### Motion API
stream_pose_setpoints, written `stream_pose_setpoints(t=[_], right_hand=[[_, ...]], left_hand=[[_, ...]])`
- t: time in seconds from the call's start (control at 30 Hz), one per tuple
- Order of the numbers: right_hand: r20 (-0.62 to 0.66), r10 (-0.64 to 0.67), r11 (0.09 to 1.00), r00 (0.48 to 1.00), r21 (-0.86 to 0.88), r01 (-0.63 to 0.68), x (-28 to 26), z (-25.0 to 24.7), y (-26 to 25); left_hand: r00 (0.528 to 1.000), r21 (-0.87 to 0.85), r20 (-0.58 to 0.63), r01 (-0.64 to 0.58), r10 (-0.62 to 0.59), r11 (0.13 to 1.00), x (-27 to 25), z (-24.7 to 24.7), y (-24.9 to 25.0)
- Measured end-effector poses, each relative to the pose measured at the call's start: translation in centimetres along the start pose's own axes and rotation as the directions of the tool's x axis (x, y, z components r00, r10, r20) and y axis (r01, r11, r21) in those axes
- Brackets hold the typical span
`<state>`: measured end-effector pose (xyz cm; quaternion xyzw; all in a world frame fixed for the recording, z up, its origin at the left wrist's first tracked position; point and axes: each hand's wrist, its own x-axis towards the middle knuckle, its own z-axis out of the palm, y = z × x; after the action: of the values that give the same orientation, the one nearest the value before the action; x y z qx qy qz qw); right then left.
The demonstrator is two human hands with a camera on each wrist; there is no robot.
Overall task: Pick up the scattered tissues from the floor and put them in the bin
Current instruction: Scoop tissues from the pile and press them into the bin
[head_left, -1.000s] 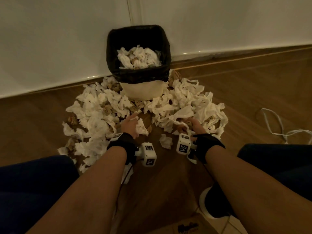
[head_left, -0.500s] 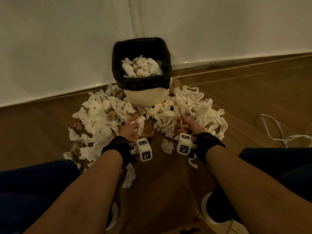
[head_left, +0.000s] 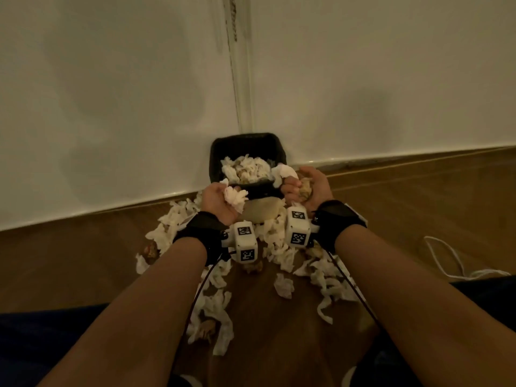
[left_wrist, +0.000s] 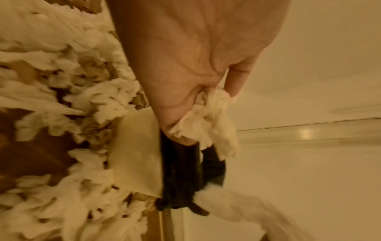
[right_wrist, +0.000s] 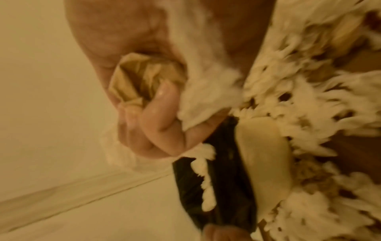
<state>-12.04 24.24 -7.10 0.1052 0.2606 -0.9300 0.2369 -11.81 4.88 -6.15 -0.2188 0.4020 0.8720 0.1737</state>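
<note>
Both hands are raised at the near rim of the bin (head_left: 220,152), each with a load, presumably so both can drop together. The left hand (head_left: 216,201) has its grip curled round a white tissue wad (head_left: 236,197), which bulges out past the fingers just short of the black liner. The right hand (head_left: 307,188) has its grip closed on a brown crumpled paper (right_wrist: 142,76) pressed into the palm, with a white tissue (head_left: 284,171) trapped by the fingers and trailing over the rim (the right wrist view shows both pieces in one fist).

The bin stands directly ahead of both grips, against the wall (head_left: 111,93), already heaped near its top with tissues. Below and behind the grips, the scattered tissues (head_left: 215,300) lie thick on the wooden floor (head_left: 69,263) round the bin's pale base, so much of the job seems left. A white cable (head_left: 446,261) lies well off beyond the right grip.
</note>
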Motion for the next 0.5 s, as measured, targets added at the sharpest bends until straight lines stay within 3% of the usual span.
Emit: stream_pose_setpoints(t=[0.17,0.23,0.3,0.37,0.5], right_hand=[[-0.053,-0.077,0.988,0.996,0.129,0.084,1.8,4.1,-1.8],[-0.058,-0.114,0.983,0.992,0.135,0.121,2.7,5.7,-2.5],[-0.026,-0.138,0.98,0.99,0.141,0.14,3.9,7.2,-3.1],[-0.065,-0.153,0.976,0.986,0.149,0.161,5.1,8.0,-3.5],[-0.219,-0.078,0.987,0.973,0.121,0.107,6.7,6.7,-3.0]], left_hand=[[0.995,0.006,-0.014,-0.099,0.099,0.995,-0.8,3.7,3.6],[0.983,0.01,-0.158,-0.097,0.097,0.995,0.2,4.8,4.9],[0.988,-0.02,-0.104,-0.119,0.116,0.993,1.1,5.5,5.7],[0.979,0.061,-0.047,-0.194,0.197,0.979,1.5,5.9,6.1],[0.999,-0.147,-0.024,-0.037,0.034,0.988,3.3,5.1,5.9]])
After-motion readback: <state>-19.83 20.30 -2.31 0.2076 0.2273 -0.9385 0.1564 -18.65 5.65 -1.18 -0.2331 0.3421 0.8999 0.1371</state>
